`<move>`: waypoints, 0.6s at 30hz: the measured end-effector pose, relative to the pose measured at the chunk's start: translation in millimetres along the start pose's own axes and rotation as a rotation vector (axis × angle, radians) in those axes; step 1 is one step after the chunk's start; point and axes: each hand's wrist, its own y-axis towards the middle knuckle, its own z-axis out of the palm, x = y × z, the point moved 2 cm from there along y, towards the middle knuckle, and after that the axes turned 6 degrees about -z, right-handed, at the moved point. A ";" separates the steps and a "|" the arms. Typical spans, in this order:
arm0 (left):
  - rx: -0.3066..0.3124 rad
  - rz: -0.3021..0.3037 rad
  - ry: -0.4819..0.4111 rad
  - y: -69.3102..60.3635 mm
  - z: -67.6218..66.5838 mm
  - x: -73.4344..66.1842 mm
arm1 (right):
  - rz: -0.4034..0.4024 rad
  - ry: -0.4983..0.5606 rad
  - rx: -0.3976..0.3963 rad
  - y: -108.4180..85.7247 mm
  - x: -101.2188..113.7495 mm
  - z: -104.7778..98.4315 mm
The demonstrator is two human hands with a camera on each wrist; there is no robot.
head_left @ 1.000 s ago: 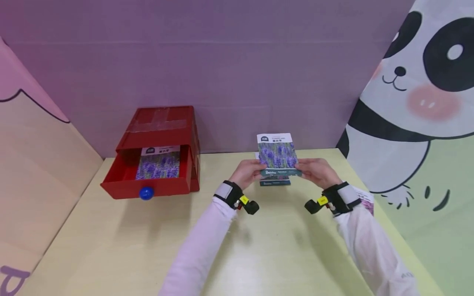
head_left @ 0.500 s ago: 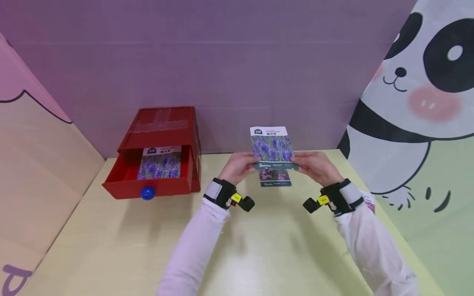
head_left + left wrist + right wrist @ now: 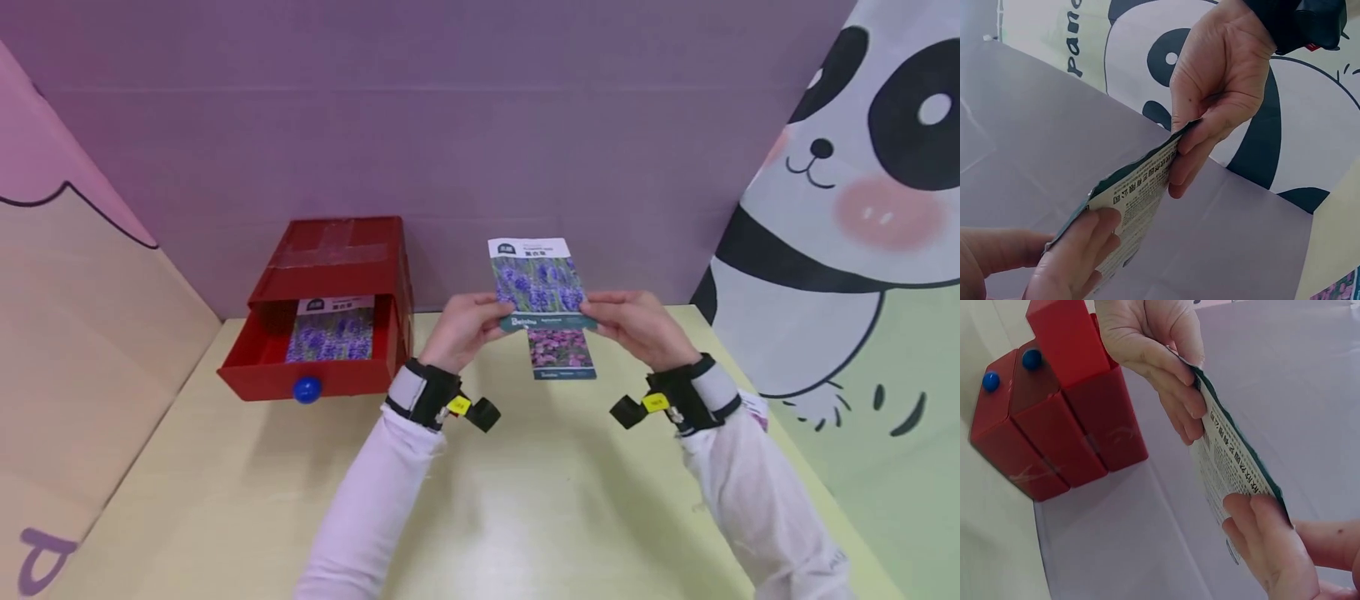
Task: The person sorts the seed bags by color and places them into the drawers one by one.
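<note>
Raised purple-flower packet (image 3: 538,282) pinched at near corners by left hand (image 3: 460,329) and right hand (image 3: 643,327), probably for balanced support.

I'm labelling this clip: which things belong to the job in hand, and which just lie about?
Job, apparently: left hand; right hand; flat rectangular purple-flowered packet they hold; open red drawer; matching packet inside.
Seemingly lying about: flat pink-flowered packet on the pale yellow table.
</note>
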 end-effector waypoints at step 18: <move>-0.027 0.066 0.008 -34.3 -33.8 -30.6 | -0.065 0.063 0.065 7.8 26.9 44.2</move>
